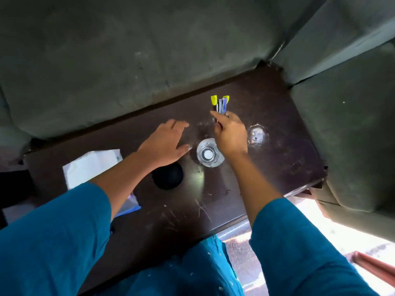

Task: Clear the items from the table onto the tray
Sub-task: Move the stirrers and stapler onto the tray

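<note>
While white paper (92, 167) lies well left of the glass (210, 153) on the dark desk (277, 150), a black round object (167, 176) sits just left of it. The left hand (164, 142), also left of the glass, has its fingers straight and holds nothing. Just beyond the glass, the right hand (230, 133) has its fingers curled round a bundle of pens (221, 104), their long axis pointing away toward the grey cushions (128, 60).

We can read no text, label, brand or number on the dark brown wooden table (277, 167). Any print on the white sheet of paper (89, 167) or the yellow-capped pens (222, 104) is too blurred or too small for us to make out.
</note>
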